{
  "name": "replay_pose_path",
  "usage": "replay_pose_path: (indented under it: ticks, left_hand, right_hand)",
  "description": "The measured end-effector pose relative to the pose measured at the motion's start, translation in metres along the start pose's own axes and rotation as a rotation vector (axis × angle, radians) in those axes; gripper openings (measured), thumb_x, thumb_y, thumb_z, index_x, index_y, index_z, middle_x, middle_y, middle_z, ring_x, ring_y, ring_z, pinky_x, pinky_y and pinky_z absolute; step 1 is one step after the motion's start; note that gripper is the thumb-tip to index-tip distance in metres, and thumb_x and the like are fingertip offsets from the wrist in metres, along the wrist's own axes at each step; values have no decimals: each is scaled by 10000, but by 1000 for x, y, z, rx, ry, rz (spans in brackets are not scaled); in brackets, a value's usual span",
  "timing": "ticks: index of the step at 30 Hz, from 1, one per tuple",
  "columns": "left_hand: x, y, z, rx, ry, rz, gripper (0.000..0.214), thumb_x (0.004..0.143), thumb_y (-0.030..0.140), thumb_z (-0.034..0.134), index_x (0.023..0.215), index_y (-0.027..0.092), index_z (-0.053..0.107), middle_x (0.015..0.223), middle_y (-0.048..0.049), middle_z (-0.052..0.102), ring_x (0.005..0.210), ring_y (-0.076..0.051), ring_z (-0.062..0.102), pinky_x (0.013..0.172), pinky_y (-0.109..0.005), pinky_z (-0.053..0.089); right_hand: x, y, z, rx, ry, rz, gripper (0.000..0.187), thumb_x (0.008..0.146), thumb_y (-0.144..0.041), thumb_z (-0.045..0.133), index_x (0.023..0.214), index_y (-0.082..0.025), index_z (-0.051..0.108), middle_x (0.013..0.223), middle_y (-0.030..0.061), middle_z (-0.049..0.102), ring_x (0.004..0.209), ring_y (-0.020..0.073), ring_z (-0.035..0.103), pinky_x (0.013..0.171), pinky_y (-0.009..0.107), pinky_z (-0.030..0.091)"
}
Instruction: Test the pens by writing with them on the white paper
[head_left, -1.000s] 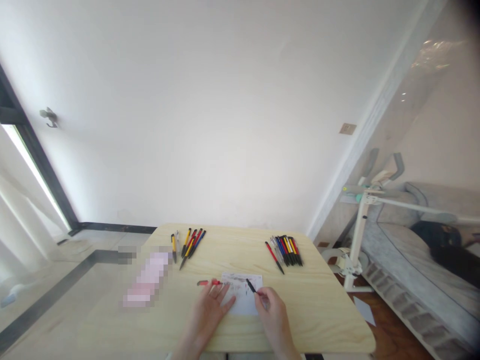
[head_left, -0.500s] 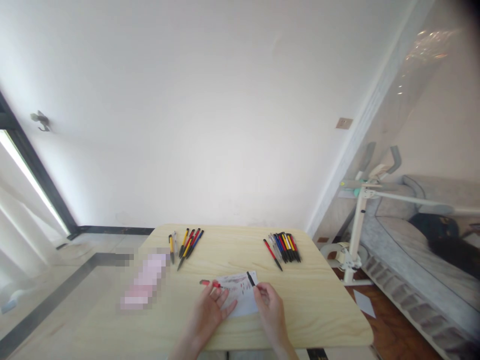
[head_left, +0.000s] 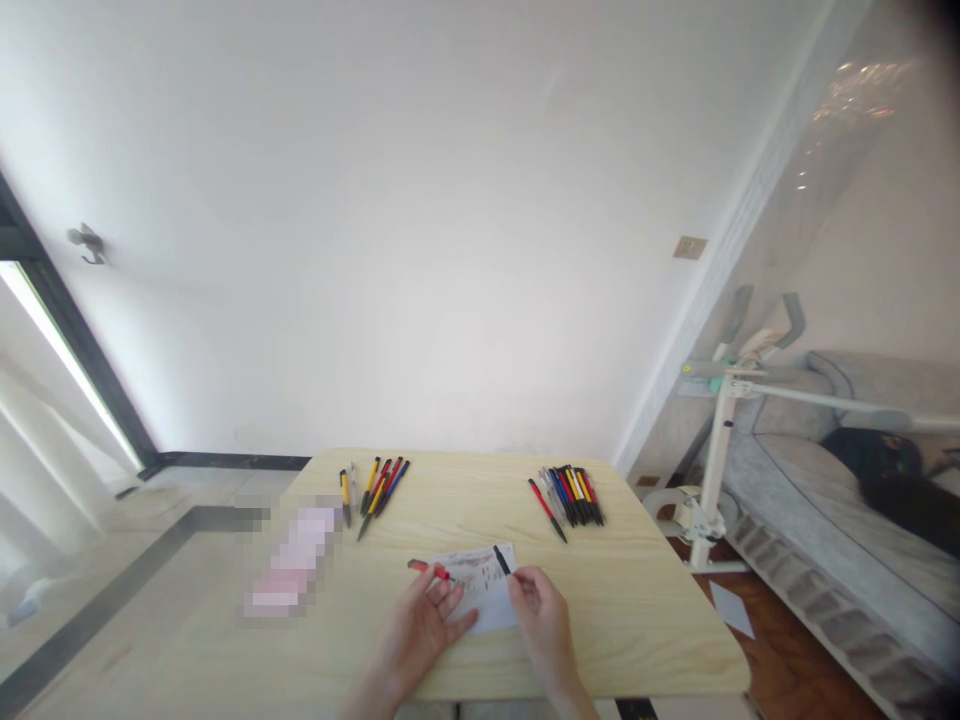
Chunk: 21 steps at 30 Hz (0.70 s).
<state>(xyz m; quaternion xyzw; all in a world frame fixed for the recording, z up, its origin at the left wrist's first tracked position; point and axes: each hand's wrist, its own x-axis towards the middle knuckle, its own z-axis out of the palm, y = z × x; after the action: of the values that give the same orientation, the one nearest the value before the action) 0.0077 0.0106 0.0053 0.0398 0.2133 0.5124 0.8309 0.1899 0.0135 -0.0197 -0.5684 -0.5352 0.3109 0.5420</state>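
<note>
Turned slightly askew since the earlier frame, the paper (head_left: 493, 606) lies on the table (head_left: 465, 505) near both hands; the red pen (head_left: 419, 567) now slopes more. Left hand (head_left: 420, 625): grip holding the red pen loosely between the fingers. Right hand (head_left: 541, 612): grip pinching a black piece (head_left: 501, 559), apart from the red pen. Marks already cover the paper's upper part; its visible lower part is unmarked. Behind, left pens (head_left: 385, 486) and right pens (head_left: 576, 498) lie untouched in two groups.
</note>
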Motion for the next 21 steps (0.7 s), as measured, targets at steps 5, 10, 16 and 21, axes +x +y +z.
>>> replay_pose_path:
  ticks: [5, 10, 16, 21]
  left_hand:
    - [1, 1, 1, -27, -3, 22, 52, 754, 198, 558, 754, 182, 607, 662, -21, 672, 772, -190, 621, 864, -494, 367]
    - [2, 2, 0, -61, 36, 60, 35, 740, 177, 576, 742, 184, 610, 646, -16, 667, 745, -166, 624, 809, -376, 425]
    - [2, 1, 1, -35, 57, 57, 31, 742, 170, 574, 755, 183, 599, 623, -5, 655, 701, -162, 629, 760, -357, 443]
    - [1, -1, 0, -9, 56, 114, 32, 755, 180, 560, 738, 175, 587, 609, -1, 640, 680, -149, 627, 699, -304, 460]
  right_hand:
    - [-1, 1, 0, -3, -1, 11, 239, 742, -374, 532, 782, -145, 586, 743, 76, 645, 696, 198, 606, 632, 268, 482]
    - [-2, -4, 0, 35, 20, 29, 241, 724, -378, 555, 765, -144, 595, 717, 73, 649, 667, 196, 609, 594, 262, 488]
    - [-3, -3, 1, 77, -4, 32, 240, 713, -379, 567, 763, -144, 582, 680, 62, 641, 623, 187, 604, 572, 261, 484]
    - [-3, -3, -1, 79, 40, -11, 227, 705, -376, 564, 743, -152, 570, 646, 41, 627, 606, 177, 593, 570, 262, 475]
